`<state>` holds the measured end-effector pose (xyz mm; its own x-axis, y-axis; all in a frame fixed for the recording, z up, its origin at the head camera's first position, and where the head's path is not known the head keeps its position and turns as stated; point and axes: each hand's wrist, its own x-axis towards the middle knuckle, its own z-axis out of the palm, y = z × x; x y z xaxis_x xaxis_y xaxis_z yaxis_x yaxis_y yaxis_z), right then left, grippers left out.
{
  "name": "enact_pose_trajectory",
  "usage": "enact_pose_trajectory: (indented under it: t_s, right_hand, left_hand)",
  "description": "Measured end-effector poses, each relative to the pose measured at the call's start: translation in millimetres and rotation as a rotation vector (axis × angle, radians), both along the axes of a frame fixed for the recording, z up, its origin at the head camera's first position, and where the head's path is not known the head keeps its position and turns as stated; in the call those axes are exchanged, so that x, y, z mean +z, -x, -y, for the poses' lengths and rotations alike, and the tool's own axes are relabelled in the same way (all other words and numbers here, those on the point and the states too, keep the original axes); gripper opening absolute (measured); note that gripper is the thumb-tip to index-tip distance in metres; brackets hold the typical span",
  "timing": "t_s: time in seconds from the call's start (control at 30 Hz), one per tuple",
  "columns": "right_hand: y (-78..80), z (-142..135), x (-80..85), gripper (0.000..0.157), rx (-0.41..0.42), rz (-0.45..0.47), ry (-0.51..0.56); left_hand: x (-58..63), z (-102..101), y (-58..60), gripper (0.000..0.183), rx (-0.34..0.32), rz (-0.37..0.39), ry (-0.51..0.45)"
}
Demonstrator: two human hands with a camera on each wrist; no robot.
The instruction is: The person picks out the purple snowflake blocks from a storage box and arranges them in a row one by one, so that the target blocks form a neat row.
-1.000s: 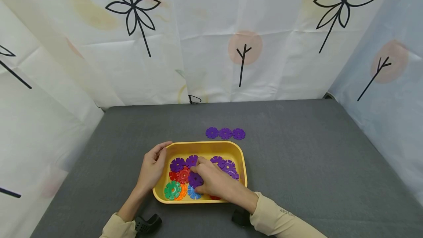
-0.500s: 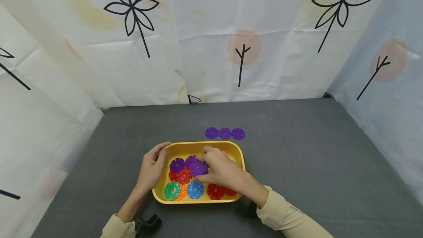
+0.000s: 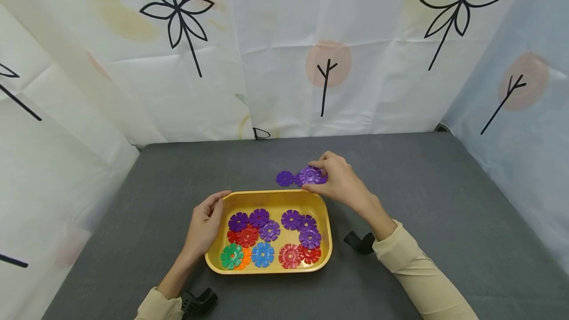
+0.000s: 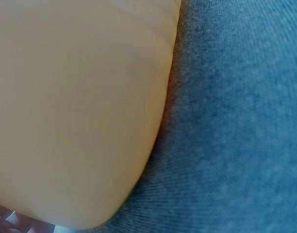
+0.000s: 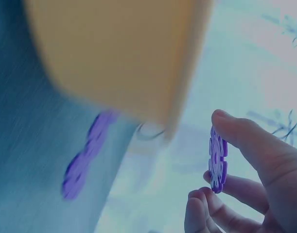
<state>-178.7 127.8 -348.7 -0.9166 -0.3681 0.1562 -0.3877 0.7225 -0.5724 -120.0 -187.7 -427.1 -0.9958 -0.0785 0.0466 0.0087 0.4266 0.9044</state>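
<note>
My right hand (image 3: 341, 181) pinches a purple interlocking disc (image 3: 309, 175) by its edge, with the thumb on one side and fingers on the other. The right wrist view shows this held disc (image 5: 217, 160) edge-on. It is above a joined row of purple discs (image 3: 285, 178) lying on the table beyond the yellow tray (image 3: 271, 195), and covers part of that row. At the tray's left side, my left hand (image 3: 205, 223) holds the rim. The left wrist view shows mostly a blurred, skin-toned surface and cloth, so the left fingers cannot be seen there.
Inside the tray lie several purple discs (image 3: 309, 237), red discs (image 3: 290, 256), a green disc (image 3: 231, 256), an orange disc (image 3: 244, 259) and a blue disc (image 3: 263, 255). A grey cloth-covered table (image 3: 426, 201) spreads around it, with printed white curtains (image 3: 266, 63) behind.
My right hand has lifted a purple disc out of the tray and carried it away from me, over the purple row. My left hand stays at the tray's rim.
</note>
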Motion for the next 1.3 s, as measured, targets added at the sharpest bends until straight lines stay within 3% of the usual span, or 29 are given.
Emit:
enact_pose_trajectory:
  t_s: [0.23,0.53,0.67,0.8,1.3]
  right_hand:
    - [23.8,-30,-22.9,0.058,-0.107,0.041,-0.054]
    - [42.1,-56,-51.6,0.050,-0.114,0.053,-0.160]
    - [43.3,-60,-55.8,0.057,-0.129,0.159,-0.188]
    - [44.0,-61,-57.3,0.060,-0.132,0.205,-0.178]
    - [46.8,-55,-63.1,0.049,-0.137,0.146,-0.129]
  left_hand:
    - [0.0,0,0.2,0.037,0.000,0.005,-0.006]
    - [0.2,-2,0.8,0.036,0.013,-0.005,0.013]
    - [-0.1,-1,0.6,0.036,0.013,-0.007,0.015]
    - [-0.3,0,0.3,0.036,0.011,-0.004,0.008]
    - [-0.1,-1,0.1,0.036,0.007,0.007,-0.007]
